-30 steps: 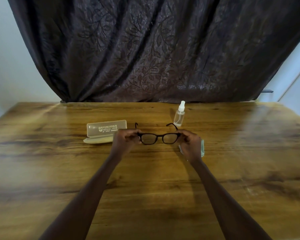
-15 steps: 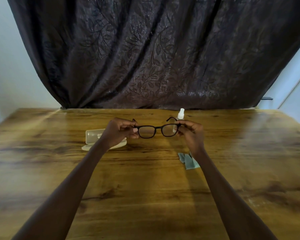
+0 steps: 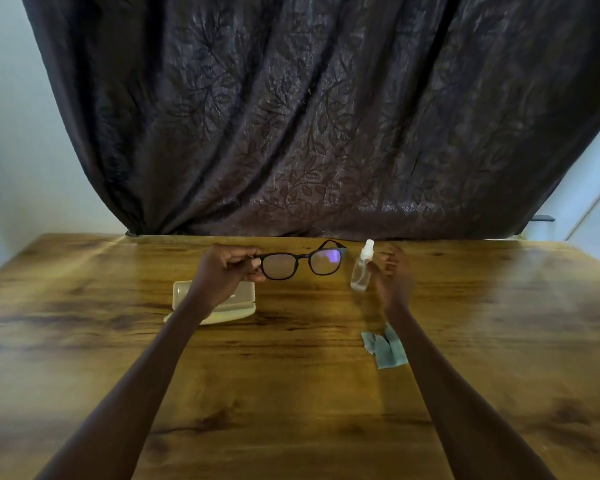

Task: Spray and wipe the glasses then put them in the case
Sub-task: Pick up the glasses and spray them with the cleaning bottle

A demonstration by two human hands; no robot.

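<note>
View: head camera, looking forward and down.
Left hand (image 3: 227, 271): fingers curled round the left end of the glasses (image 3: 280, 266), gripping them at the hinge, raised above the table (image 3: 291, 393).
Glasses: dark frame, held level with the lenses facing the camera. A violet reflection shows on the right-side lens. One temple arm rises behind that lens.
Right hand (image 3: 392, 273): fingers loosely spread and holding nothing, just beside the spray bottle (image 3: 359, 276). Motion blur smears its outline, so contact between thumb and bottle cannot be determined.
Spray bottle: clear body, white nozzle, upright on the table, between the glasses and the right hand.
Case (image 3: 245, 295): pale, lying open on the table, left of centre. The left wrist covers its middle, and any print on the lid is hidden.
Cloth (image 3: 385, 351): blue-green, crumpled, flat on the table near the right forearm, which overlaps its right edge.
Hidden or cut off: the second temple arm is inside the left hand. Both forearms leave the frame at the bottom edge. The table's near corners and sides are blurred.
Surface: brown wooden top with dark grain streaks and a sheen towards the far edge.
Room: dark curtain (image 3: 309, 116) with a leaf pattern hangs behind the table. Pale wall (image 3: 11, 133) shows on both sides.
</note>
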